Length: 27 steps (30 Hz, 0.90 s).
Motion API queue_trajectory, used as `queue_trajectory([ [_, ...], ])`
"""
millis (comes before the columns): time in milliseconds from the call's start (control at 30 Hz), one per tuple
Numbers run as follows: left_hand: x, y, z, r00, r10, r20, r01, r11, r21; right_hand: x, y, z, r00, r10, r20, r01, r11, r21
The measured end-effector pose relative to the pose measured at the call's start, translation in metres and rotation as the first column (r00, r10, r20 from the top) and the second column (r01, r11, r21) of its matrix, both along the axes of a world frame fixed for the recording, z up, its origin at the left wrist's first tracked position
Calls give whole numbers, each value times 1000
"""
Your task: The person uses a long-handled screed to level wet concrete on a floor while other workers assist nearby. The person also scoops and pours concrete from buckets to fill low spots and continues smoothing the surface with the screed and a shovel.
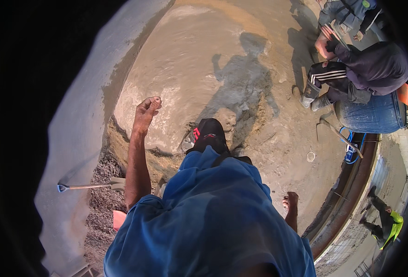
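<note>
Wet cement (181, 64) is spread around the shoe (208, 134), beside the slab (86, 111) edge; walking seems in hand, firm footing called for. The left hand (147, 111) is curled closed, seemingly empty; the right hand's (291, 202) grip cannot be told.

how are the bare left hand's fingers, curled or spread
Curled: the bare left hand shows its fingers bent inward, not fanned out.
</note>
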State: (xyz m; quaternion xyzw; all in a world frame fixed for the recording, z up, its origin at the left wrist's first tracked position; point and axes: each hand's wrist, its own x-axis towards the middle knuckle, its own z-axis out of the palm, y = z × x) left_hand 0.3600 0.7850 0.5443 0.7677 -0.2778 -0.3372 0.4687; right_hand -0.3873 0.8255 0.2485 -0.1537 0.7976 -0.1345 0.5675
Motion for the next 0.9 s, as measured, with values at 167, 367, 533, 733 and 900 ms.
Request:
queue_trajectory([
  [167, 7, -41, 10, 998, -61, 32, 63, 997, -43, 3, -47, 4, 998, -58, -12, 58, 998, 22],
  [367, 47, -79, 11, 982, -174, 74, 174, 985, 8, 80, -167, -15, 979, 183, 89, -173, 979, -109],
  [533, 113, -75, -61, 977, -208, 54, 197, 967, 164, 222, -278, 11, 924, 382, 24, -370, 907, -199],
  [733, 136, -88, -135, 877, -470, 97, 411, 840, 354, 362, -401, 65, 888, 459, -11, -427, 818, -385],
  [900, 140, -95, -208, 782, -623, -23, 543, 662, 518, 418, -494, 72, 831, 547, -105, -537, 738, -409],
])
